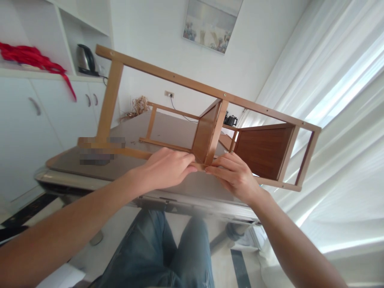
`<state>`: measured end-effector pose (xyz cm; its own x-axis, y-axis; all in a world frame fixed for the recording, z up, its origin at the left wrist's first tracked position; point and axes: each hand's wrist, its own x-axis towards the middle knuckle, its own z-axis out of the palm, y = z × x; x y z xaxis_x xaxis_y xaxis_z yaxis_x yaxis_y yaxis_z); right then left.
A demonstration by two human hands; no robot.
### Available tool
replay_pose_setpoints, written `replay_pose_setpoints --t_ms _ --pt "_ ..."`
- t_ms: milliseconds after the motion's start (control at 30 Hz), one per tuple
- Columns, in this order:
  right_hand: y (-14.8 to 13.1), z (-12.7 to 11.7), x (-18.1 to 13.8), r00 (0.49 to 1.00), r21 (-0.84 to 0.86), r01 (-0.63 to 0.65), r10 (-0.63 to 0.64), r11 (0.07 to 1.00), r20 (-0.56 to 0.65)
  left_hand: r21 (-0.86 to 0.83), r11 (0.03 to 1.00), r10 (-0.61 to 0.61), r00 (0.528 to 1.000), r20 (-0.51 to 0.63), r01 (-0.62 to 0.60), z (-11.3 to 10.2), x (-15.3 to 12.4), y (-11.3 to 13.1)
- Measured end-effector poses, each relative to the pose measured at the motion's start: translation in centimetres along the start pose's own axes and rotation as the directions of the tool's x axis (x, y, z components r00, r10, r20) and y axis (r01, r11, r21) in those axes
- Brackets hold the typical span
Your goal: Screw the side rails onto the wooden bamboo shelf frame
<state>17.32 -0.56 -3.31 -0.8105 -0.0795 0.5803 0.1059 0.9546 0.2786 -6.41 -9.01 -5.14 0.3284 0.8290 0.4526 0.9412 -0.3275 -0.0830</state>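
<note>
Here, step in hand: fitting a shelf panel (205, 134) into the wooden rack (192, 120), centre frame, lying on the counter (90, 166).
Left hand (166, 168): grip closed on the lower rail (135, 153) by the panel's foot.
Right hand (235, 174): fingers pinching the same joint.
Next move, likely: steady pressure, panel square to rail.
Upper left: kettle (85, 60), red cloth (33, 58).

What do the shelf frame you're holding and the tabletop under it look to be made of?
Shelf frame: looks like light wood or bamboo with a smooth clear finish, pale grain and screw holes showing; its panels are stained darker brown. Tabletop: grey-beige and glossy with faint reflections, possibly glass or laminate; hard to tell which.
</note>
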Motion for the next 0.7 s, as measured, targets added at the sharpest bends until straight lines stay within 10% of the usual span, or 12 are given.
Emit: replay_pose_setpoints --t_ms 267,700 --pt "-0.1 -1.3 1.0 0.986 -0.12 0.091 -0.072 0.989 0.153 -0.033 0.999 0.0 1.0 -0.019 0.0 0.0 0.1 0.0" --pt "-1.9 1.2 -1.3 0.986 -0.119 -0.087 0.068 0.989 -0.153 -0.082 0.996 -0.031 0.999 -0.037 0.028 0.0 0.3 0.2"
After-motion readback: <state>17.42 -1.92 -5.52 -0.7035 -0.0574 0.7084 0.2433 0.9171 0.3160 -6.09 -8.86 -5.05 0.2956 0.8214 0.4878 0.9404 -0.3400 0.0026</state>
